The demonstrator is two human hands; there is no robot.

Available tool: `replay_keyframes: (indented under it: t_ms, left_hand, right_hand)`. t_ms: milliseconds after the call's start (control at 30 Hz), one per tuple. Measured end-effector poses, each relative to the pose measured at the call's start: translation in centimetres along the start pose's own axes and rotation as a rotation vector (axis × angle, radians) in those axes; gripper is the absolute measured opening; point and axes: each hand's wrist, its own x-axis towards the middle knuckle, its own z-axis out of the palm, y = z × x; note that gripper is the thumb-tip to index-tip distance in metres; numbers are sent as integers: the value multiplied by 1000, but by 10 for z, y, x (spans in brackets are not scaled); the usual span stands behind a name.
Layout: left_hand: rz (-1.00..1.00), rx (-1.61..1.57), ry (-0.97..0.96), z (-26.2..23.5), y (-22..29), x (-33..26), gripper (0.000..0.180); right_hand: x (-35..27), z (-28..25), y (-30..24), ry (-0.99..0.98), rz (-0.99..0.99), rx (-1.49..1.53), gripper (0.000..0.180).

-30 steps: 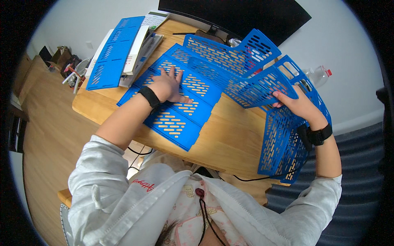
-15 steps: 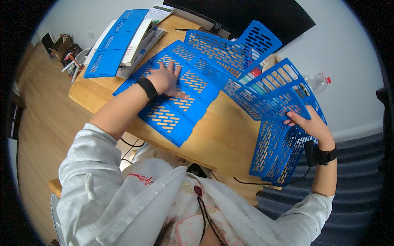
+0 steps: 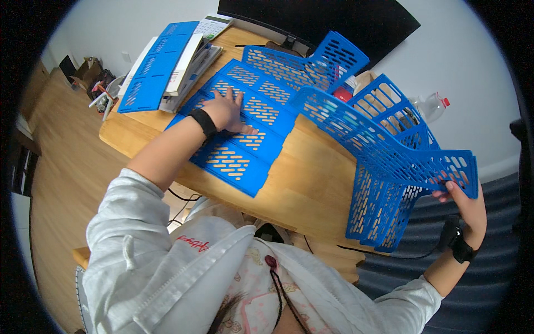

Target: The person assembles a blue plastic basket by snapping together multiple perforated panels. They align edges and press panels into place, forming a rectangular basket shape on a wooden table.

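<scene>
My left hand (image 3: 227, 113) lies with its fingers spread on a flat blue perforated plastic panel (image 3: 267, 147) on the table. Out past the table's right side, my right hand (image 3: 466, 201) pinches the end of a long blue slotted panel (image 3: 384, 146), its thumb on the near face. This panel bends upward at the held end and stretches back across the right part of the table. Beneath it, several more slotted blue panels (image 3: 364, 209) overlap at the table's right edge. Another blue slotted piece (image 3: 278, 62) stands upright behind the flat panel.
On the left, a blue panel (image 3: 161, 67) rests on a stack of books (image 3: 186, 67), with a calculator (image 3: 214, 25) behind. A dark monitor (image 3: 328, 22) stands at the back. A clear bottle with a red cap (image 3: 431, 106) is at back right. A black cable (image 3: 389, 254) hangs near my right wrist.
My right hand has moved right and down, drawing the end of the slotted panel outward past the table's edge. My left hand stays flat on its panel. The whole view has shifted slightly.
</scene>
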Motion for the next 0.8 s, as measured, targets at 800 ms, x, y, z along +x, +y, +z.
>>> replay_keyframes:
  t_ms: [800]
  left_hand:
    - [1321, -706, 586, -126, 114, -71, 56]
  right_hand:
    - [39, 23, -5, -273, -638, 303, 36]
